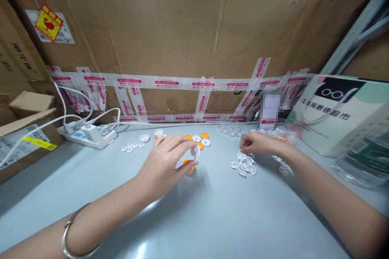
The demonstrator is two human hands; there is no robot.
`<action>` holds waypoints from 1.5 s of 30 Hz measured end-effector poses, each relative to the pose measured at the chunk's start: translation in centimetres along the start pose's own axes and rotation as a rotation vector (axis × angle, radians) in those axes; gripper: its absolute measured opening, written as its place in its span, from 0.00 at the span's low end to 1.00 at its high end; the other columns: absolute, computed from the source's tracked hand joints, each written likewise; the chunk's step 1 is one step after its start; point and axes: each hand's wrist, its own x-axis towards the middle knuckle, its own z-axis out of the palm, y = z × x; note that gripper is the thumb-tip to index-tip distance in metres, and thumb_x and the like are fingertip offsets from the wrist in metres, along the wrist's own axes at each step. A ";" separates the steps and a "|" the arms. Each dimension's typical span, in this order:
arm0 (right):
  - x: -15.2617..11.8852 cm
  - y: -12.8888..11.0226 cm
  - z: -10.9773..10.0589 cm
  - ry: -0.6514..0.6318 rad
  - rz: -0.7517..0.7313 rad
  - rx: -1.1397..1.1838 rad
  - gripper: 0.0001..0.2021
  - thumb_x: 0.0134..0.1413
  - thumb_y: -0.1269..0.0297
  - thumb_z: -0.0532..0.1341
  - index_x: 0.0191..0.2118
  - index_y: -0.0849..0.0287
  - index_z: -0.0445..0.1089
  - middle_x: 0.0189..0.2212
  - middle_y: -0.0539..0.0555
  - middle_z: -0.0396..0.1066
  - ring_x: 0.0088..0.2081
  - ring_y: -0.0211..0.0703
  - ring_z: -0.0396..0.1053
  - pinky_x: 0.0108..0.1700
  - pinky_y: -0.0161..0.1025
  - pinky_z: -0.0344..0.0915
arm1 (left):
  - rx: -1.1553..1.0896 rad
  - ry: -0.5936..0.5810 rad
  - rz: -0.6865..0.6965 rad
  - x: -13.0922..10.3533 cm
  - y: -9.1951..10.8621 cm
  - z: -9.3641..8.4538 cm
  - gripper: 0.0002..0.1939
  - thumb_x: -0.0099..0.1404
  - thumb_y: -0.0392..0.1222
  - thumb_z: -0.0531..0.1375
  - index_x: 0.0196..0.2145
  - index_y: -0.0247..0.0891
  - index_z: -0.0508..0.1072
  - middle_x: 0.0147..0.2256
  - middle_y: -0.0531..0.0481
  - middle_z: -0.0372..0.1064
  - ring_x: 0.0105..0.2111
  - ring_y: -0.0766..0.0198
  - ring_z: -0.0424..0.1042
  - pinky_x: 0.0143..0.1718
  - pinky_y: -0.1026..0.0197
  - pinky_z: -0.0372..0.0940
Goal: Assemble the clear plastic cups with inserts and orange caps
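Observation:
My left hand [168, 164] pinches a small white plastic part [195, 152] between thumb and fingers, above the table. Just below it sits an orange ring-shaped piece [189, 166]. My right hand [251, 143] is closed at the far edge of a pile of white openwork plastic pieces [244, 164]; its fingertips hide whatever they may grip. Beyond the left hand lie several round caps, such as an orange one [204, 135] and a white one [206, 142]. More white rings [144, 138] and small white discs [130, 149] lie farther left.
Clear plastic parts [229, 128] lie along the back. A power strip [88, 134] with white cables is at the left, near an open carton [30, 141]. A paper bag [328, 117] and a water bottle [364, 162] stand at the right. A large cardboard box [170, 28] closes off the back.

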 end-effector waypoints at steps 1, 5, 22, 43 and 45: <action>0.0 -0.2 -0.1 0.023 0.003 0.009 0.04 0.34 0.66 0.62 0.21 0.60 0.70 0.20 0.52 0.72 0.25 0.41 0.67 0.26 0.34 0.59 | -0.002 0.001 0.001 0.0 0.0 0.0 0.14 0.61 0.36 0.59 0.45 0.41 0.66 0.41 0.47 0.70 0.40 0.60 0.68 0.40 0.55 0.59; -0.4 -2.2 0.3 0.100 -0.025 0.098 0.09 0.42 0.59 0.59 0.27 0.60 0.70 0.27 0.54 0.74 0.30 0.42 0.70 0.31 0.34 0.62 | -0.016 -0.012 -0.010 0.0 0.0 0.1 0.15 0.61 0.36 0.59 0.46 0.41 0.66 0.41 0.48 0.69 0.40 0.60 0.68 0.40 0.55 0.60; -4.3 -10.5 5.1 -0.118 -0.351 0.712 0.13 0.52 0.55 0.58 0.32 0.59 0.73 0.27 0.51 0.71 0.31 0.38 0.67 0.37 0.37 0.62 | -0.216 -0.079 -0.114 -0.3 0.1 1.2 0.15 0.61 0.37 0.59 0.46 0.40 0.67 0.42 0.46 0.68 0.43 0.59 0.67 0.43 0.53 0.62; -5.0 -11.7 5.2 0.007 -0.114 1.674 0.13 0.47 0.68 0.65 0.42 0.54 0.72 0.33 0.50 0.77 0.36 0.32 0.73 0.44 0.29 0.68 | 0.058 -0.390 0.263 -1.5 0.5 6.4 0.13 0.66 0.33 0.51 0.47 0.38 0.66 0.43 0.45 0.69 0.44 0.60 0.66 0.43 0.57 0.60; -5.3 -11.9 5.4 -0.045 -0.128 1.671 0.13 0.48 0.68 0.64 0.43 0.55 0.72 0.34 0.51 0.77 0.37 0.32 0.73 0.44 0.28 0.68 | 0.107 -0.369 0.273 -1.6 0.4 6.9 0.10 0.66 0.33 0.51 0.44 0.37 0.67 0.37 0.46 0.70 0.39 0.61 0.67 0.40 0.58 0.60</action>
